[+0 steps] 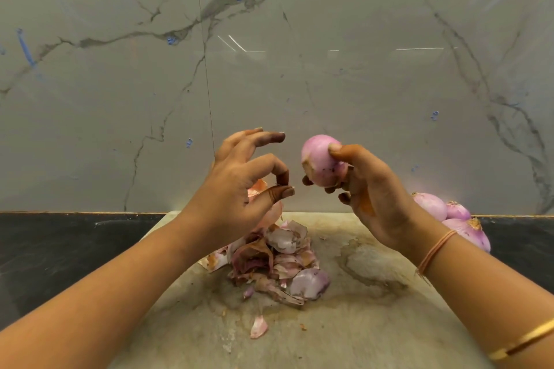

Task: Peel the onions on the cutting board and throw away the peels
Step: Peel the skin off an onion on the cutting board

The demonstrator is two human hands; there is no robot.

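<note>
No legible text, label, brand or number is found. Small blue marks (171, 40) are scattered on the wall (329, 93), but they are too small and smudged to be read as characters or signs.

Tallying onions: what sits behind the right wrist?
Three pink onions by the cutting board's far right edge. The right hand covers part of them; more could hide.
</note>
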